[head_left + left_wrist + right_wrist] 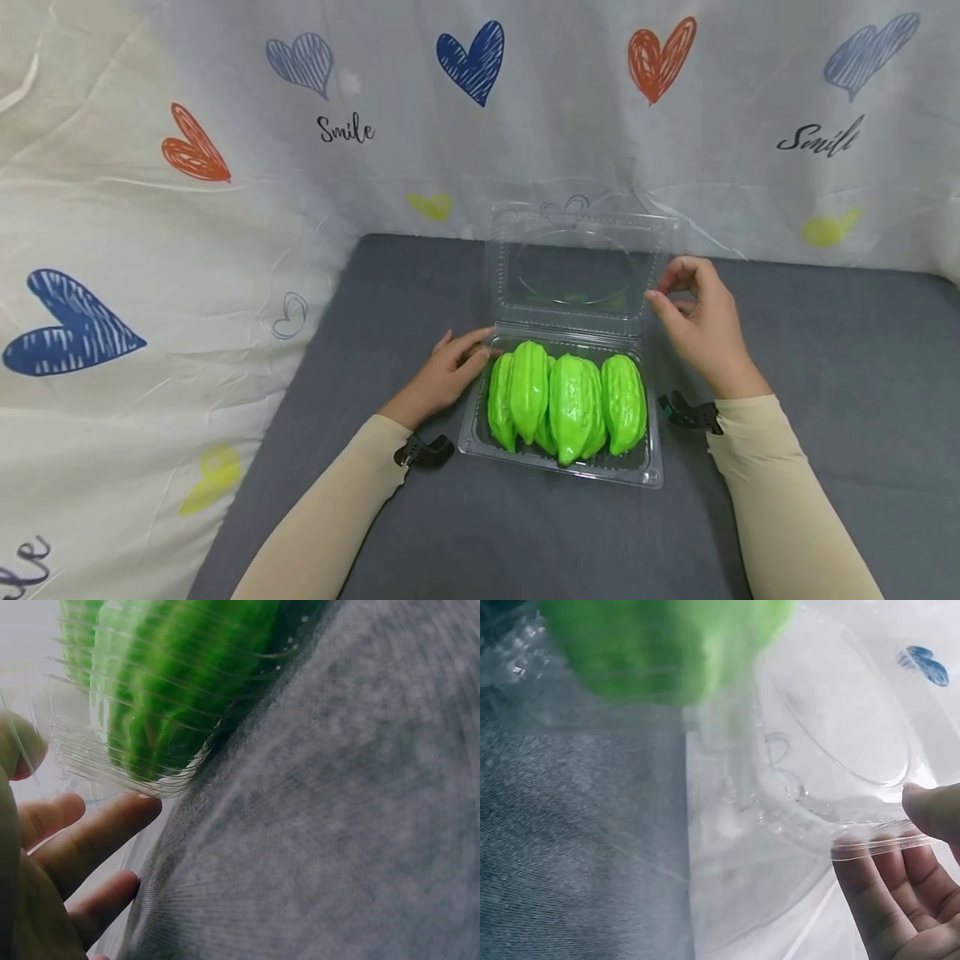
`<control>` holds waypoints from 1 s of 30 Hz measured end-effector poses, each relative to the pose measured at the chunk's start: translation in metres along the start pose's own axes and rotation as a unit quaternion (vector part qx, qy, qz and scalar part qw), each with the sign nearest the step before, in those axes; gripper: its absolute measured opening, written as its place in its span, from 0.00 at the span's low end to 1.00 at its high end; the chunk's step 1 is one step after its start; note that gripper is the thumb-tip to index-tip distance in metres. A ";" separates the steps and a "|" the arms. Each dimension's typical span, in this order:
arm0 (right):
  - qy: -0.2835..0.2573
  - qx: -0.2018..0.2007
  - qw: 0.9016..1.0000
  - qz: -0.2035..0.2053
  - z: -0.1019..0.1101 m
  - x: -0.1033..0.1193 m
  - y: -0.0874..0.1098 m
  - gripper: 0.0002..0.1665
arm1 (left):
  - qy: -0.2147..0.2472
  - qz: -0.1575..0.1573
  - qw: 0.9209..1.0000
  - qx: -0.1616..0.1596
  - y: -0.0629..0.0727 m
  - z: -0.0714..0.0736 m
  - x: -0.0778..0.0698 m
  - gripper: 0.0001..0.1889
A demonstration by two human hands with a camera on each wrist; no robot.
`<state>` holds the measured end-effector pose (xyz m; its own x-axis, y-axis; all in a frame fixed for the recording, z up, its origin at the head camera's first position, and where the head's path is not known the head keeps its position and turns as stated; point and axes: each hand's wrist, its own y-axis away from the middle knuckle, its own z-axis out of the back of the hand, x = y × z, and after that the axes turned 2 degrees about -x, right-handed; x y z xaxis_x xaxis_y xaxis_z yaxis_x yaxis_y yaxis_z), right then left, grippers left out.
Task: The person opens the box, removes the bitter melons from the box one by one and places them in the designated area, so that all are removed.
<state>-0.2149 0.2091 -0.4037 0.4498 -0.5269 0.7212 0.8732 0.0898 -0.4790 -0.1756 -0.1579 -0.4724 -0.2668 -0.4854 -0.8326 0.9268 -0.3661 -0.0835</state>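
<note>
The head view looks down from above; close wrist views share green pods (apparently from opposite sides).

hung across the back and down the left side with pale, creased sheeting, printed with blue, orange-red and yellow hearts and the black script word "smile"; set behind a dark grey, cloth-covered table; lit warmer at upper left, greyer across the back.

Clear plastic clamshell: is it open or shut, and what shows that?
Open. Its lid stands raised behind the tray, gripped by the right hand, leaving the green ridged fruits uncovered.
</note>
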 end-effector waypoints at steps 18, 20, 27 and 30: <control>-0.018 0.010 0.999 -0.049 -0.013 -0.021 0.000 0.32 | 0.000 0.002 1.000 -0.002 -0.001 0.000 -0.001 0.25; -0.017 0.013 0.998 -0.052 -0.015 -0.023 0.001 0.33 | 0.001 0.000 1.000 -0.002 -0.001 0.000 -0.001 0.25; -0.014 0.021 0.998 -0.065 -0.020 -0.033 0.002 0.33 | 0.002 -0.003 1.000 -0.003 -0.001 0.000 0.000 0.25; -0.023 0.023 0.997 -0.074 -0.022 -0.037 0.002 0.33 | -0.001 -0.004 1.000 -0.005 -0.001 0.000 0.000 0.25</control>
<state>-0.2338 0.2108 -0.4425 0.3223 -0.4985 0.8047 0.9380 0.0539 -0.3423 -0.1765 -0.1574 -0.4720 -0.2740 -0.4835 -0.8313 0.9273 -0.3619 -0.0952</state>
